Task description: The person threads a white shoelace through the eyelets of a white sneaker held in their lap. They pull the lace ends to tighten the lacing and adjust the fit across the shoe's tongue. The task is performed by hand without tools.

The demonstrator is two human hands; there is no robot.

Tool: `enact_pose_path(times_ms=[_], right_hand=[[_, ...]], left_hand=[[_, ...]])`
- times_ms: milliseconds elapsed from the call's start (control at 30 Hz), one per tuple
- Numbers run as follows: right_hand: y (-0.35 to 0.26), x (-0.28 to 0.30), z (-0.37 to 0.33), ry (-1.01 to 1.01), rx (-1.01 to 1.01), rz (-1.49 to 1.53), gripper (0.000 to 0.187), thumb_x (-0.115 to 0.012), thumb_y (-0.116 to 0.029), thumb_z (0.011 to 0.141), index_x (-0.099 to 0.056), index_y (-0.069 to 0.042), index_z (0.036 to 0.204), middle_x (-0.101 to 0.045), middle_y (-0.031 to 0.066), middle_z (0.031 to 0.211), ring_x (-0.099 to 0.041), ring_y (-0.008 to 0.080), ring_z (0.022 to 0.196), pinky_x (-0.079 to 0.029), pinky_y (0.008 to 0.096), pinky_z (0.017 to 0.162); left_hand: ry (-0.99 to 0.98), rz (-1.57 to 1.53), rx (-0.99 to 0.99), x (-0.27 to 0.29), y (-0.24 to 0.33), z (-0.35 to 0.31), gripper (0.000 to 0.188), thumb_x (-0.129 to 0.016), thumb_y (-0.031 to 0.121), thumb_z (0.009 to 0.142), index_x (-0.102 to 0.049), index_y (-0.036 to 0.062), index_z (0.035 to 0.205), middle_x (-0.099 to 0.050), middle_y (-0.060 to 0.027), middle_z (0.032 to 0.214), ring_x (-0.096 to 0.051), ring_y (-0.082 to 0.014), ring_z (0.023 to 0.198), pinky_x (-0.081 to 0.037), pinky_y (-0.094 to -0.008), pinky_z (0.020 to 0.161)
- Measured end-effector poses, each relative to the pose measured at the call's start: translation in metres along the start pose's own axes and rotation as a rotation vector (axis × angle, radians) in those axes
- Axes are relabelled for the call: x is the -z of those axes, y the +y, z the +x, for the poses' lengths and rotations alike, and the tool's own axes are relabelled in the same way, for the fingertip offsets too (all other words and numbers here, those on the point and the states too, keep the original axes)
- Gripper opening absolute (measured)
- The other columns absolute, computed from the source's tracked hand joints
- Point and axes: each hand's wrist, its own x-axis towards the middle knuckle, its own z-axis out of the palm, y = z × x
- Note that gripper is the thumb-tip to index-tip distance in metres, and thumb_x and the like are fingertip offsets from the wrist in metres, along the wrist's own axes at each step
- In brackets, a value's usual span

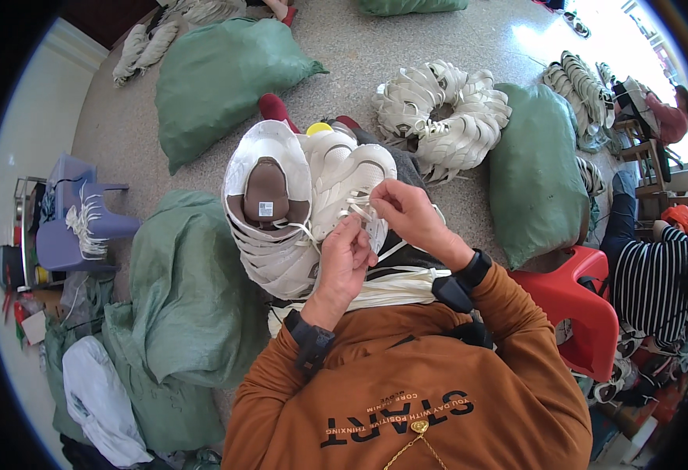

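Across my lap rests a white sneaker upper (363, 172), its lace partly threaded through the eyelets. My right hand (413, 213) pinches the white shoelace (357, 205) above the upper. Lower and to the left, my left hand (345, 258) has thumb and fingers pressed together at the lace by the eyelets; the exact grip is partly hidden. Left of it stands a nested stack of white uppers (269, 254), the top one showing a brown tongue (266, 188) with a small white label. A bundle of off-white laces (395, 290) lies over my lap.
Green sacks stand ahead left (222, 78), right (532, 172) and near left (195, 298). A ring of uppers (442, 117) lies on the floor ahead. A purple stool (85, 227) holds laces (87, 227); a red stool (575, 305) is close right. Other people sit at right.
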Motion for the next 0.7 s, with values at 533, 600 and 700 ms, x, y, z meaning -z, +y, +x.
enact_pose_path(times_ms=[533,600,700], right_hand=[[0.01,-0.009,0.01,0.011,0.278,-0.503,0.007,-0.062,-0.006,0.091,-0.066,0.0,0.093,-0.06,0.0153,0.094,-0.063,0.0377,0.085,-0.051,0.0432,0.074],[0.013,-0.01,0.011,0.015,0.267,-0.479,0.009,-0.062,-0.006,0.091,-0.067,0.0,0.094,-0.059,0.0157,0.094,-0.063,0.0379,0.086,-0.051,0.0429,0.077],[0.017,-0.013,0.01,0.018,0.225,-0.464,0.01,-0.061,-0.006,0.092,-0.067,0.001,0.095,-0.059,0.0166,0.095,-0.062,0.038,0.09,-0.05,0.0432,0.08]], left_hand=[[0.07,-0.083,-0.012,-0.017,-0.001,-0.014,0.025,-0.059,0.02,0.103,-0.062,0.0071,0.123,-0.053,0.0053,0.07,-0.036,-0.0054,0.046,-0.04,-0.0248,0.051],[0.068,0.188,-0.154,-0.01,-0.009,-0.011,0.029,-0.056,0.017,0.104,-0.06,0.0049,0.13,-0.055,0.0035,0.071,-0.041,-0.0053,0.047,-0.041,-0.0253,0.048],[0.084,0.695,-0.342,0.003,-0.005,-0.005,0.029,-0.055,0.012,0.103,-0.061,0.0019,0.129,-0.061,-0.0028,0.069,-0.053,-0.0114,0.052,-0.048,-0.0332,0.051]])
